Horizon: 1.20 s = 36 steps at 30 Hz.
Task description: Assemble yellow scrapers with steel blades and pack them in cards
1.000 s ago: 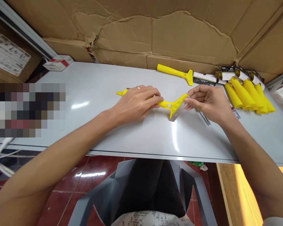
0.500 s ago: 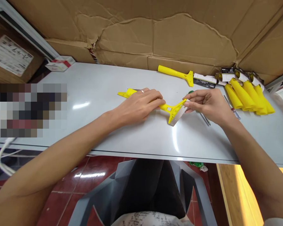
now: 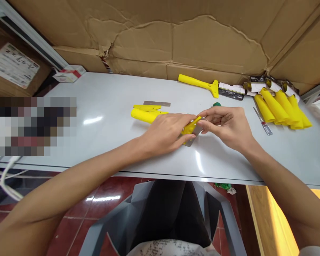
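Observation:
My left hand (image 3: 170,131) is closed over the head end of a yellow scraper (image 3: 142,115), whose handle points left along the tabletop. At that head sits a flat metal blade (image 3: 190,143), partly covered by my fingers. Thumb and fingers of my right hand (image 3: 228,124) pinch the blade's far right end. Behind the handle lies a flat yellow piece (image 3: 147,107), with a loose metal strip (image 3: 157,104) just beyond it. A green knob (image 3: 217,104) shows behind my right hand; the rest of it is hidden.
Another yellow scraper (image 3: 197,81) lies near the cardboard at the back. Several yellow handles with black-and-white card sleeves (image 3: 276,106) are piled at right, beside a clear-handled screwdriver (image 3: 266,128). A small red-and-white box (image 3: 70,74) stands back left. The white table's (image 3: 160,167) front edge is near me.
My left hand has slid right from the handle to the scraper's head, uncovering the handle, yellow piece and metal strip. My right hand has shifted slightly left, still pinching the blade.

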Each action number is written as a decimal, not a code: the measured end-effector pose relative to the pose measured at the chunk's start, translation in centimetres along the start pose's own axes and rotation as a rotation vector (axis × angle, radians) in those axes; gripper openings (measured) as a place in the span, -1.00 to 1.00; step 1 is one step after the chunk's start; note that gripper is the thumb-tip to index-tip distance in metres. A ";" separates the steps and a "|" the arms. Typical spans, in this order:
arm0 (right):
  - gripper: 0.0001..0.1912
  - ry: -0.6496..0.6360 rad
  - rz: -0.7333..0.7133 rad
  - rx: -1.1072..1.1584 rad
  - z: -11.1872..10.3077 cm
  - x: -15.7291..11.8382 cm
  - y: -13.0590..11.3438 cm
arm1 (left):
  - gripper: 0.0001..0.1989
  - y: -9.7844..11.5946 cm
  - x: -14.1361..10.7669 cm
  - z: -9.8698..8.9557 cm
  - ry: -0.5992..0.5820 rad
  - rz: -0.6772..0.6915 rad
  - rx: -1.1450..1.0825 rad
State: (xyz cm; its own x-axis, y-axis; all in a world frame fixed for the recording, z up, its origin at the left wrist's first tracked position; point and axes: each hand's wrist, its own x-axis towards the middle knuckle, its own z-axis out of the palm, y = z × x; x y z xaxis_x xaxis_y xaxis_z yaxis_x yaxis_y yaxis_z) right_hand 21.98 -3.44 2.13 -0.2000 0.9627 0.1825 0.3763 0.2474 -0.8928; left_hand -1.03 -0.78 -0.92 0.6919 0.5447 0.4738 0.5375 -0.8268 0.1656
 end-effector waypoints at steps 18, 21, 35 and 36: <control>-0.57 0.031 0.014 0.006 0.3 1.6 2.8 | -0.56 -3.0 0.8 -2.1 0.145 -0.483 -0.543; -0.67 -0.003 -0.102 -0.216 1.1 1.5 3.3 | -0.46 -5.0 1.1 -2.9 0.234 -0.524 -0.530; -0.66 -0.222 -0.879 -1.060 8.8 5.7 3.1 | -0.41 -10.7 0.6 -2.9 0.288 -0.627 -0.358; -0.65 -0.208 -0.918 -1.098 8.1 5.0 3.1 | -0.44 -10.2 0.7 -2.7 0.279 -0.622 -0.354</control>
State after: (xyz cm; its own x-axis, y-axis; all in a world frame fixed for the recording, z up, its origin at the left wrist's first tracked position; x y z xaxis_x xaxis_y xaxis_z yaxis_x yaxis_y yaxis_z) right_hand 14.80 1.25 -3.09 -0.8380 0.4109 0.3591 0.5172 0.8079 0.2826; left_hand -7.34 7.66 0.10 0.1400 0.9076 0.3959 0.5687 -0.4010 0.7182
